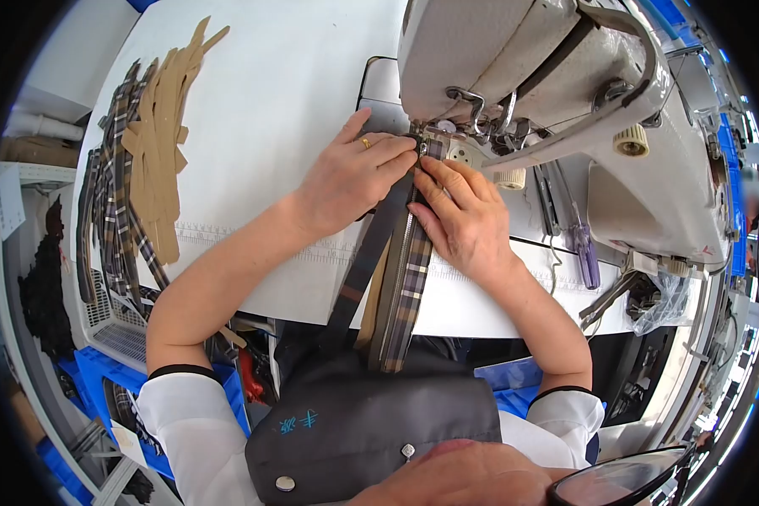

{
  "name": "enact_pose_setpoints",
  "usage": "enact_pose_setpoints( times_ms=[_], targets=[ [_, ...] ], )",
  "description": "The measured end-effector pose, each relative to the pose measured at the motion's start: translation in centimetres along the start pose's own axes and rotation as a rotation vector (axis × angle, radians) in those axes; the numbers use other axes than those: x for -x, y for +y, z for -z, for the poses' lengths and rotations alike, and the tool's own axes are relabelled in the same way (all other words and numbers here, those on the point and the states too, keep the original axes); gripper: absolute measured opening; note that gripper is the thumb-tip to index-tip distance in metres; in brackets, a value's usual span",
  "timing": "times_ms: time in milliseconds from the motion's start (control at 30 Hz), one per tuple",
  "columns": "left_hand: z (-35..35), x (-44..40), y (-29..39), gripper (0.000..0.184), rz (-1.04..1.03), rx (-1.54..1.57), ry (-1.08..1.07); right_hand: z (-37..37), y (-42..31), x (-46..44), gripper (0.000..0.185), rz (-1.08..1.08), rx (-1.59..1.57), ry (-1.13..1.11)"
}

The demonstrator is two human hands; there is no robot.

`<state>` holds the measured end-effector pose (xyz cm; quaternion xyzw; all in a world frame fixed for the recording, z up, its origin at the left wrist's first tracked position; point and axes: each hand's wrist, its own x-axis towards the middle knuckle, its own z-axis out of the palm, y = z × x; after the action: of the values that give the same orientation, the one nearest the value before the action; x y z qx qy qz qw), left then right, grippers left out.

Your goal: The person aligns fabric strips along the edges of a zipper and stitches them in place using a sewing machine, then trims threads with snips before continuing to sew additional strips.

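A zipper strip with a plaid fabric edge and metal teeth runs from the sewing machine's needle area toward my lap. My left hand, wearing a ring, has its fingertips closed on the dark strip beside the zipper; its thumb sticks out. My right hand grips the plaid side of the zipper strip, thumb on the near side, fingers by the presser foot. Both hands' fingertips nearly meet there. Between the strips, a tan strip shows below. The needle tip itself is hard to make out.
Tan strips and plaid strips are piled at the table's left. A purple-handled screwdriver and tweezers lie to the right, near a clear plastic bag. Printed rulers mark the tabletop. A white basket stands lower left.
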<state>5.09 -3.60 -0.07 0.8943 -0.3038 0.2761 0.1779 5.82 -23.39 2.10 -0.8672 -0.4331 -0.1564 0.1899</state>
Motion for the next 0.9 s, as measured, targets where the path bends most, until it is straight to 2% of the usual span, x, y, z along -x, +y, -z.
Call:
enact_pose_setpoints(
  times_ms=[500,900],
  targets=[
    [0.68,-0.04,0.57,0.03,0.04,-0.011,-0.101,-0.48,0.48,0.38,0.034,0.038,0.03,0.024],
    [0.54,0.36,0.73,0.029,0.067,-0.07,-0.131,-0.5,0.53,0.4,0.038,0.023,0.011,0.021]
  ],
)
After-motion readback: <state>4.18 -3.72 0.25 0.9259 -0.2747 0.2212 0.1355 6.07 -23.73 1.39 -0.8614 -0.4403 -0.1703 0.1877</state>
